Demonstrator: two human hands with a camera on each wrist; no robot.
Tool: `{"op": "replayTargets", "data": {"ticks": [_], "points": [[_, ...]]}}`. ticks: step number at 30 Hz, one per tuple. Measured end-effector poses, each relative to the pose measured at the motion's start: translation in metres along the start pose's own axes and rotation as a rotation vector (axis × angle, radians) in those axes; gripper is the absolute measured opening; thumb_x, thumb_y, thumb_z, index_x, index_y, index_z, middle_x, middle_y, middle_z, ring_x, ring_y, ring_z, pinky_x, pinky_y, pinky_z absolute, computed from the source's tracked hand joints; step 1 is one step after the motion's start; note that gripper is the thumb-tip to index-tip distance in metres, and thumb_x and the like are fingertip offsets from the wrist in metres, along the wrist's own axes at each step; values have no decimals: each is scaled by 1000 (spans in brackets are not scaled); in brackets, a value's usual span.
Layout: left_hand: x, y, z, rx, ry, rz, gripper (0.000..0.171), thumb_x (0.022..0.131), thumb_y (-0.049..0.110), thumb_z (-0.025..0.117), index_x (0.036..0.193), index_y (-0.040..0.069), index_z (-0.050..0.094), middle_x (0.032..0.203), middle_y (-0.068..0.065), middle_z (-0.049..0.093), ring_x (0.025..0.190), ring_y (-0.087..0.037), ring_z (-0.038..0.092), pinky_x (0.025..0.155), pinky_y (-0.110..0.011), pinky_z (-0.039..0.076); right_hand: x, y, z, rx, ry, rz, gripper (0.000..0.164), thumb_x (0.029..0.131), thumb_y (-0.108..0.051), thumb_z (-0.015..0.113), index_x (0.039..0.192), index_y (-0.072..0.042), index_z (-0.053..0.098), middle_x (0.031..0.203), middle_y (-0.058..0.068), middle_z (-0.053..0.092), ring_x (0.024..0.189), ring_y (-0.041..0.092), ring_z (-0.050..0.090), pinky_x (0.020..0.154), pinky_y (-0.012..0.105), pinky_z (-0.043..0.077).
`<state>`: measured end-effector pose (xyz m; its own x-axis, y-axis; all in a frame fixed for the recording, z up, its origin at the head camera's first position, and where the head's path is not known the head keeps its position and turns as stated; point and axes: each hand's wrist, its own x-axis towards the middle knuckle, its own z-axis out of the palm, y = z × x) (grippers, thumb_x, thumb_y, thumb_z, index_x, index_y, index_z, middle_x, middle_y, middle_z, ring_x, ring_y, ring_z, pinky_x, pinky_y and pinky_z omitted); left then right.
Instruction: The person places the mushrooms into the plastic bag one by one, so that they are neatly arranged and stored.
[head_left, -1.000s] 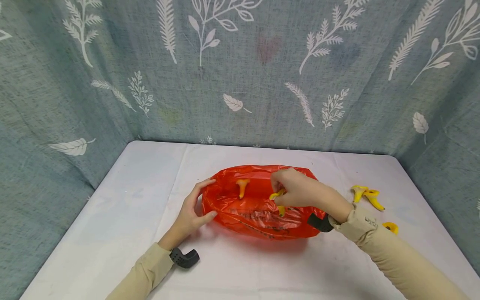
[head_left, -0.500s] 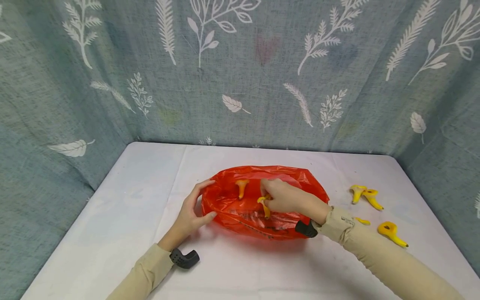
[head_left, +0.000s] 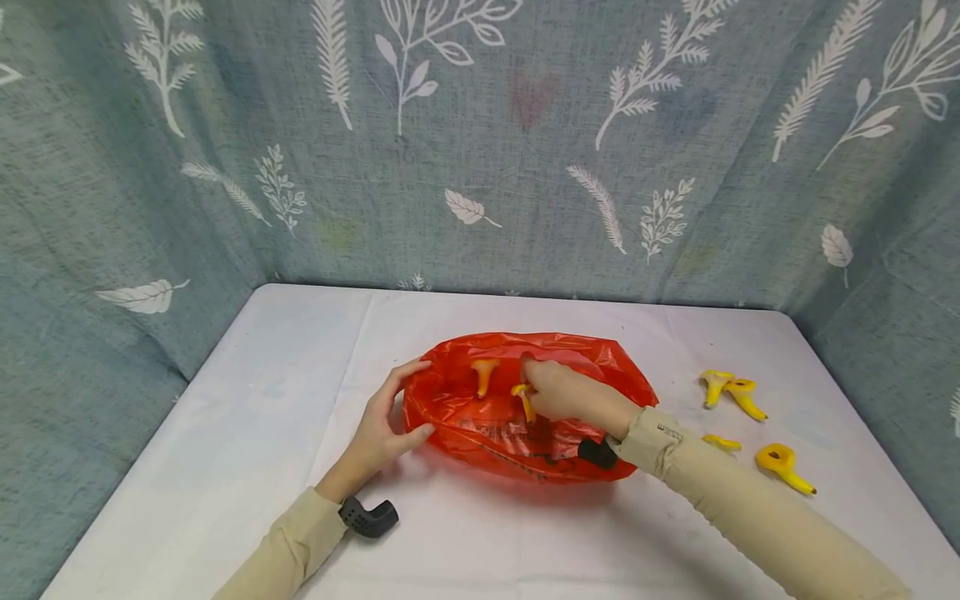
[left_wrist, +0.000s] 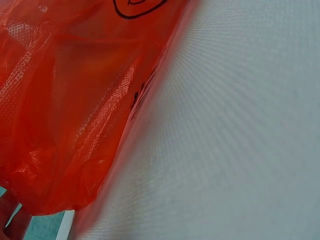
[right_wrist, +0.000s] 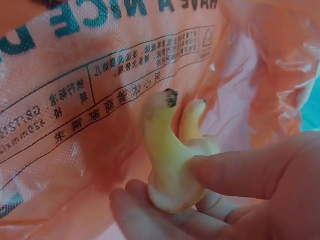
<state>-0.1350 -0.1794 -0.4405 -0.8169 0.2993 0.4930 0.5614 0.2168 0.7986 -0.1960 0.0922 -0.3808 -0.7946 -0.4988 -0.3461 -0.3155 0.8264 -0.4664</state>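
Observation:
A red plastic bag [head_left: 450, 417] lies with its mouth spread wide in the middle of the table. My left hand [head_left: 382, 421] holds its left end, fingers round the far side and thumb at the near rim; in the left wrist view the bag's wall [left_wrist: 75, 100] hides most of that hand. Inside the mouth, my right hand [head_left: 562, 392] pinches a yellow chanterelle mushroom [head_left: 524, 402], its cap between thumb and fingers in the right wrist view. A second stem [right_wrist: 191, 120] shows just behind it there. Another chanterelle [head_left: 484, 377] rests in the bag, left of that hand.
On the white table [head_left: 300, 350], right of the bag, lie two chanterelles touching [head_left: 731, 392], a larger one [head_left: 783, 468] nearer me, and one partly hidden by the right sleeve [head_left: 722, 442]. A patterned curtain [head_left: 480, 167] encloses the back and sides.
My right hand has moved left and deeper into the bag with the chanterelle. Its sleeve now uncovers more chanterelles on the table. My left hand stays where it was.

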Motion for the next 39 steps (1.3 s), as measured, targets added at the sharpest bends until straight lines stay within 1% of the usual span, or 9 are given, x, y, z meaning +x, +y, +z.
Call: {"op": "replayTargets", "data": {"ticks": [4, 6, 8, 11, 17, 22, 24, 31, 39], "points": [[0, 0, 0, 5, -1, 1, 71, 74, 0, 73, 139, -6, 44, 141, -20, 50, 128, -22, 48, 110, -39, 38, 7, 1, 1, -28, 10, 36, 9, 99, -10, 56, 105, -4, 52, 76, 8, 54, 62, 19, 53, 56, 25, 44], [0, 1, 0, 10, -4, 1, 71, 74, 0, 73, 139, -6, 44, 141, -20, 50, 128, -22, 48, 109, -39, 38, 9, 1, 0, -21, 5, 62, 23, 100, -11, 55, 121, -1, 53, 75, 8, 52, 60, 19, 51, 56, 26, 43], [0, 0, 0, 11, -5, -6, 71, 75, 1, 73, 139, -5, 44, 142, -19, 50, 129, -21, 48, 109, -37, 38, 11, 1, 0, -17, -3, 89, 42, 101, -13, 53, 139, 1, 45, 74, 7, 51, 59, 18, 50, 56, 26, 42], [0, -1, -1, 10, -5, -10, 71, 75, 1, 73, 140, -4, 45, 142, -18, 50, 129, -20, 48, 109, -40, 38, 15, 0, -1, -21, -15, 114, 54, 102, -14, 52, 150, 3, 33, 74, 7, 50, 60, 19, 50, 60, 27, 45], [0, -1, 0, 3, -6, -13, 71, 75, 2, 72, 140, -4, 45, 142, -17, 50, 129, -19, 47, 111, -43, 36, 21, 0, -1, -99, 3, 137, 37, 104, -15, 48, 137, 1, 50, 77, 6, 51, 67, 20, 52, 71, 32, 47], [0, 0, 0, 9, -5, -4, 71, 74, 0, 72, 139, -6, 45, 141, -20, 50, 129, -22, 48, 110, -38, 37, 22, 0, 1, -106, 45, 134, 15, 102, -12, 49, 107, -5, 61, 73, 5, 50, 65, 19, 49, 65, 30, 44], [0, 1, 0, 7, -7, -5, 71, 74, 0, 72, 139, -6, 44, 141, -20, 50, 129, -23, 47, 110, -38, 37, 22, -1, 1, -92, 57, 136, 14, 101, -10, 49, 105, -5, 61, 72, 5, 50, 62, 18, 48, 62, 28, 42], [0, 1, -1, 7, -12, -7, 71, 74, 0, 72, 139, -6, 44, 141, -21, 49, 129, -24, 47, 109, -35, 37, 25, -3, 4, -105, 81, 140, 36, 102, -12, 50, 136, -1, 50, 71, 5, 51, 58, 16, 46, 55, 26, 40], [0, 2, -1, 9, -10, -7, 70, 74, -1, 72, 139, -6, 44, 142, -22, 48, 129, -23, 47, 110, -39, 36, 26, -5, 1, -75, 76, 173, 34, 98, -11, 55, 132, -5, 53, 76, 5, 54, 64, 19, 51, 63, 29, 46]]}}
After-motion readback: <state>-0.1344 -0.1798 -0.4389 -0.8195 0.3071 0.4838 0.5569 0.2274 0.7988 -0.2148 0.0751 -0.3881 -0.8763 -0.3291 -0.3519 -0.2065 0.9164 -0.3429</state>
